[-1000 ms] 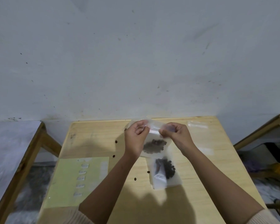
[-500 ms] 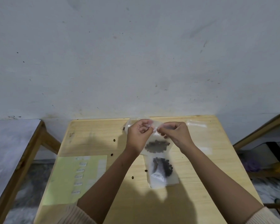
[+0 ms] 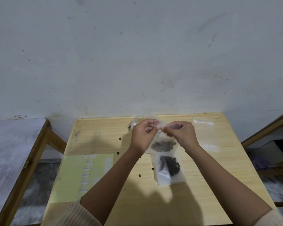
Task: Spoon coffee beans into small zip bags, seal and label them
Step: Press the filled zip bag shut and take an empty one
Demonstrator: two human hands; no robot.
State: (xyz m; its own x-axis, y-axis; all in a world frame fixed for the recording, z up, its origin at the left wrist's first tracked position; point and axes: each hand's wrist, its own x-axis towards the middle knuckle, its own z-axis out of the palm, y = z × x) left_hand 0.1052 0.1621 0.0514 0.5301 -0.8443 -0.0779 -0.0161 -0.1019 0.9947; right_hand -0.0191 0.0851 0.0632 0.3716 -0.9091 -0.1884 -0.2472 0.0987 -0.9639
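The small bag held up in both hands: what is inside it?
Dark coffee beans sit clumped at the bottom of the small bag. Its top edge is covered by the fingers of the left hand and right hand, so the seal cannot be seen.

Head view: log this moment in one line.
step: sealing | held: small clear plastic zip bag of dark beans | left hand: pinching top edge | right hand: pinching top edge

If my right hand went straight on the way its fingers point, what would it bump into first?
Most likely the left hand: it and the right hand pinch the top of the zip bag, almost touching. Depth is unclear.
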